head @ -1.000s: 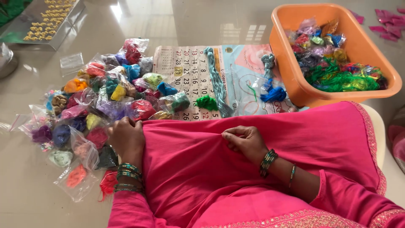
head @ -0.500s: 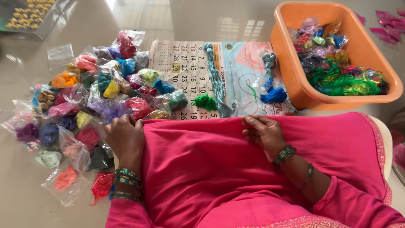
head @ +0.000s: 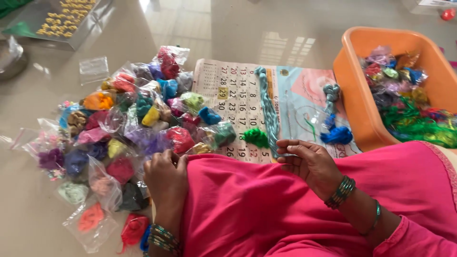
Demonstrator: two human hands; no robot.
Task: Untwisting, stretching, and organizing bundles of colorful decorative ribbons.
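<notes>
Left hand (head: 166,178) grips pink cloth (head: 266,209) beside thread bags (head: 138,128).

We saw the bright pink cotton cloth (head: 257,209) lying spread and gently creased across the lap, its upper edge meeting the printed paper calendar sheet (head: 228,95)

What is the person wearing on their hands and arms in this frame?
Both hands are bare, with no gloves. The left hand has a stack of green and gold bangles at the wrist. The right hand wears similar teal-green bangles at the wrist, a single thin bangle further up the forearm, and a pink sleeve near the elbow.
</notes>
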